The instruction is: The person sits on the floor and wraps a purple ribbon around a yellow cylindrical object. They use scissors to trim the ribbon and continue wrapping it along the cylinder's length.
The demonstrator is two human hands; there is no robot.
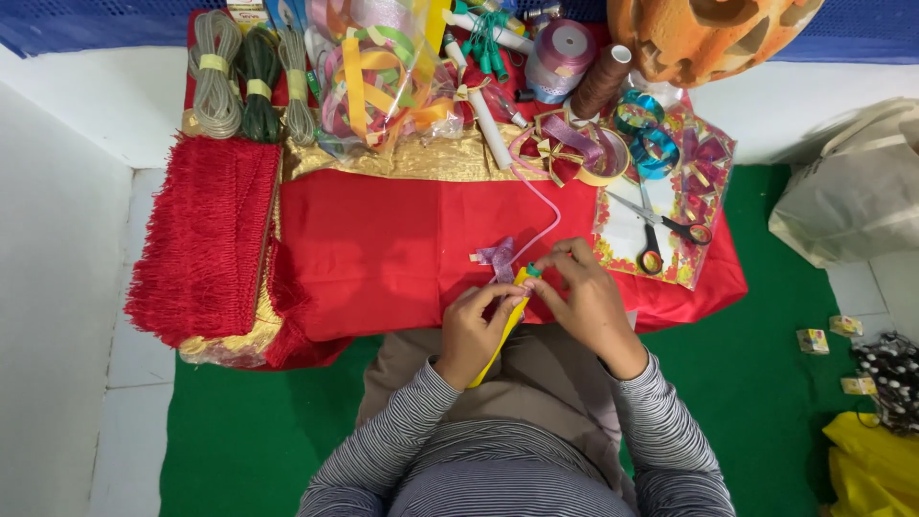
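Head view looks straight down at a person sitting on green carpet (766,383) with a low table just ahead, covered by a red cloth (383,249). Both hands meet at the near edge of the cloth, close to the body, so the small work sits right under the eyes.

The left hand (471,330) is curled shut around a long yellow stick (507,325). It holds the stick tilted, with the top end pointing away from the body. The right hand (586,297) is bent over that top end, and its fingertips pinch something tiny and green there. I think one hand keeps the stick steady so the other can do the fiddly part.

The yellow stick is thin, smooth and bright, like a pen or a glue tube. I cannot tell which.

Just past the hands lies a little purple ribbon bow (498,257), and a thin pink cord (546,211) runs away from it toward the far side.

Farther off is the craft stuff: scissors (661,230) on a flowery card to the right, a bag of coloured ribbons (373,77), bundles of cord (249,81) at far left, and a red fringe (206,239) hanging on the left.
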